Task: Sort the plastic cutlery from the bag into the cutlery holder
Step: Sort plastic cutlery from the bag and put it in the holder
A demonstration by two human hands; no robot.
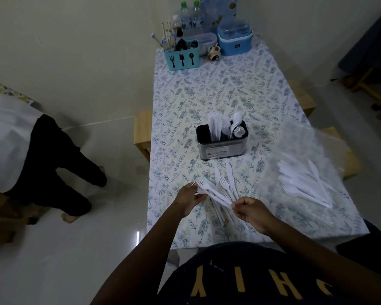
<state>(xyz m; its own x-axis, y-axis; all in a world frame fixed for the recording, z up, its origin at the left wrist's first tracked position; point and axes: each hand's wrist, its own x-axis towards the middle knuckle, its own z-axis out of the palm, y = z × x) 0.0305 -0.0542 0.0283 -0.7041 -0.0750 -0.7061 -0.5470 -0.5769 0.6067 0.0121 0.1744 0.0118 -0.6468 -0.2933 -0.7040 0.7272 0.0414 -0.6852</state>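
Dark shirt [251,282] at the bottom edge, both arms out over the tabletop [240,89]. Left hand [188,200] has its fingers curled round the tine end of a small bunch of white forks [215,195], and the right hand [252,214] pinches the handle end, so the bunch is gripped between the two, well short of the cutlery holder [221,143].

Under the bunch, on the near side of the holder, lies a loose pile [226,179] of knives and forks waiting to be sorted. Right of the holder sprawls the clear bag [312,150], plenty of white cutlery inside it.

The holder itself shows knives in the middle and spoons on the right; nothing shows above the rim of the left section. This looks like the fork-gathering step. Next call: square the bunch up, carry it forward and drop it handles-down into that left section.

Far beyond the holder stands a blue caddy [182,58].
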